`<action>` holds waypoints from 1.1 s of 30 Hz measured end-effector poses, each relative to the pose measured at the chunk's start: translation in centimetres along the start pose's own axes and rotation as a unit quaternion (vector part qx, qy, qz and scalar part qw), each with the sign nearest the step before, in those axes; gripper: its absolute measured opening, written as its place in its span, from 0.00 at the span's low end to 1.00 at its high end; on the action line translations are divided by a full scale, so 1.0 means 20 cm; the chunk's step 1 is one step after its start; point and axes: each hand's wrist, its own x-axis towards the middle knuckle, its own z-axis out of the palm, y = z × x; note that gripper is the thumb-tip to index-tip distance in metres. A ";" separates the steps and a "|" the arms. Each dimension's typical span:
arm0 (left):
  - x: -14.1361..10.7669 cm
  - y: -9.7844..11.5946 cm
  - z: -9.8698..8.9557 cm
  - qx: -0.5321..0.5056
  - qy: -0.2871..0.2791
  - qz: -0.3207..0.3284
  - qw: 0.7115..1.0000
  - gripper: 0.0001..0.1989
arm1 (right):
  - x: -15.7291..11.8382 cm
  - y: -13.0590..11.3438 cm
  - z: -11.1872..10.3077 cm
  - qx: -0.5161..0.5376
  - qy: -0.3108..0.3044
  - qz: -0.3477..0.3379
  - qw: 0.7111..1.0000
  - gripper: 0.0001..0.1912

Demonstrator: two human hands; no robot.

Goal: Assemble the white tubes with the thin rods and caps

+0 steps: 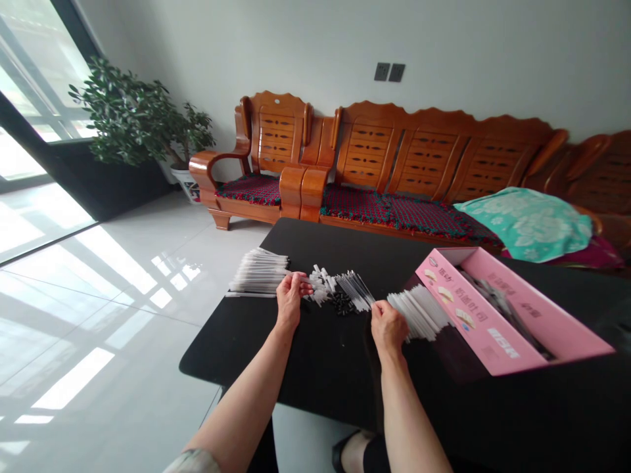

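Observation:
My left hand is closed in a pinch between a pile of translucent white tubes and a heap of short white pieces. Whatever is in its fingers is too small to make out. My right hand is also pinched shut, at the near end of a row of thin dark sticks with pale ends, which look like pen refills. I cannot tell whether it holds one. Small black pieces lie heaped between the hands. Beyond my right hand is a stack of white tubes.
A pink open box with dark contents stands on the right of the black table. Behind the table are a wooden sofa and a turquoise cushion. A potted plant stands at the left by the glass door.

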 end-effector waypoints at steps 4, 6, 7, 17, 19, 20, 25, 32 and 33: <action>-0.04 0.00 0.03 -0.006 -0.131 -0.057 0.990 0.18 | -0.02 -0.06 0.00 0.104 0.025 -0.038 0.994 0.16; -0.08 0.01 0.05 -0.011 -0.200 -0.084 0.976 0.18 | -0.05 -0.12 -0.02 0.211 0.016 -0.090 0.973 0.19; -0.09 0.01 0.06 -0.009 -0.229 -0.096 0.969 0.18 | -0.06 -0.15 -0.03 0.257 -0.007 -0.113 0.960 0.20; -0.08 0.03 0.05 -0.036 -0.214 -0.086 0.972 0.17 | -0.08 -0.23 -0.07 0.459 -0.290 -0.031 0.839 0.19; -0.08 0.04 0.05 -0.032 -0.217 -0.087 0.972 0.17 | -0.08 -0.23 -0.07 0.490 -0.334 -0.005 0.805 0.20; -0.08 0.05 0.05 -0.023 -0.228 -0.093 0.969 0.17 | -0.08 -0.23 -0.08 0.501 -0.357 0.000 0.788 0.21; -0.12 0.06 0.08 0.021 -0.293 -0.127 0.947 0.20 | -0.09 -0.25 -0.10 0.512 -0.436 -0.004 0.740 0.23; -0.11 0.02 0.07 0.048 -0.241 -0.111 0.963 0.20 | -0.09 -0.27 -0.08 0.436 -0.330 -0.089 0.832 0.22; -0.10 0.01 0.07 0.049 -0.233 -0.113 0.965 0.20 | -0.10 -0.28 -0.07 0.403 -0.297 -0.116 0.858 0.21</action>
